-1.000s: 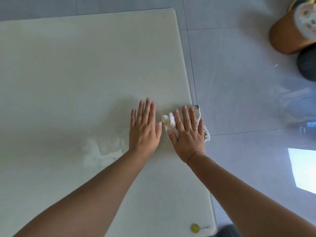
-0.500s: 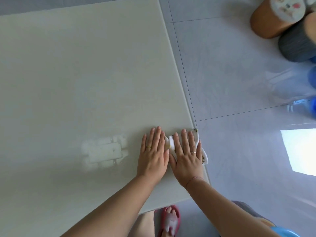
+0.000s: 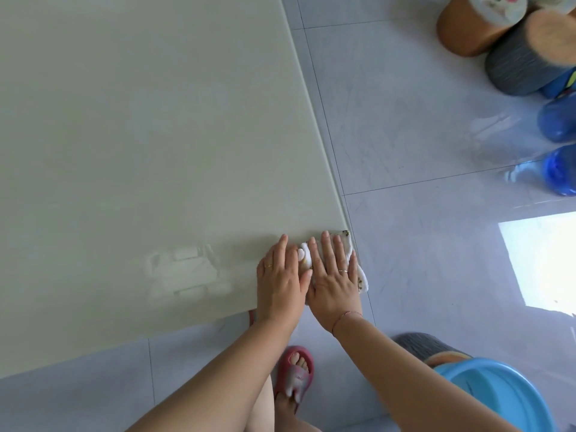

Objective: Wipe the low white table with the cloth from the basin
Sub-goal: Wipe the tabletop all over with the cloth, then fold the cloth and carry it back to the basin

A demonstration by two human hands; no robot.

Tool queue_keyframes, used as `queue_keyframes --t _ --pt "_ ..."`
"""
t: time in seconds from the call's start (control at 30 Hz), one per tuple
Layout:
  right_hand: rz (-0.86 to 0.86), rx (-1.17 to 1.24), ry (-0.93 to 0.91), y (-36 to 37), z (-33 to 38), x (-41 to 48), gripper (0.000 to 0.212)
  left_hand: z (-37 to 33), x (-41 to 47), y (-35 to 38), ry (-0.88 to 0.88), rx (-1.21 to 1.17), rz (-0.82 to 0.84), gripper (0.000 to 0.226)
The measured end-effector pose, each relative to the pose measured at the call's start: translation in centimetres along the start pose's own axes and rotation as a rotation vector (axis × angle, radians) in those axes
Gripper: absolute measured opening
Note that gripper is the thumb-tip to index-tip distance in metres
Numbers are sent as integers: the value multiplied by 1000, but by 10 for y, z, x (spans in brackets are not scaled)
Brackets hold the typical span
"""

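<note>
I see the tabletop (image 3: pixel 140 135) bare from the hands out to its far and left sides, so sweeping there is unobstructed. Both hands crowd the near right corner, the cloth (image 3: pixel 346 244) overhanging the right edge. Off the table, the blue basin (image 3: pixel 498 397) sits close under my right forearm; stools (image 3: pixel 467 29) and bottles (image 3: pixel 558 120) stand well apart.

No text, label, brand, number or sign can be read anywhere here.
</note>
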State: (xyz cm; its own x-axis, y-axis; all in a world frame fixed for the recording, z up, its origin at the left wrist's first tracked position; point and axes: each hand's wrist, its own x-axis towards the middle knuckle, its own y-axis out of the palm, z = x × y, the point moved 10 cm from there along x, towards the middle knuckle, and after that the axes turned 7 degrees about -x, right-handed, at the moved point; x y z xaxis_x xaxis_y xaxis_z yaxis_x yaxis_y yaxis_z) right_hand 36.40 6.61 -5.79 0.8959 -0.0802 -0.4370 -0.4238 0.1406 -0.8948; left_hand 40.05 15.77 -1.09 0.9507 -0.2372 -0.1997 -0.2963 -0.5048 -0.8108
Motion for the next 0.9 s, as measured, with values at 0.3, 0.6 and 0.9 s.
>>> queue_keyframes --t 0.3,0.6,0.9 --pt "-235 608 390 -26 -69 -42 73 22 -25 17 -371 -502 -17 26" --pt "145 1154 782 22 -57 -71 19 44 -40 -3 -509 -535 96 14" --pt "77 1591 473 -114 6 -90 12 14 -44 -114 -415 -796 55 14"
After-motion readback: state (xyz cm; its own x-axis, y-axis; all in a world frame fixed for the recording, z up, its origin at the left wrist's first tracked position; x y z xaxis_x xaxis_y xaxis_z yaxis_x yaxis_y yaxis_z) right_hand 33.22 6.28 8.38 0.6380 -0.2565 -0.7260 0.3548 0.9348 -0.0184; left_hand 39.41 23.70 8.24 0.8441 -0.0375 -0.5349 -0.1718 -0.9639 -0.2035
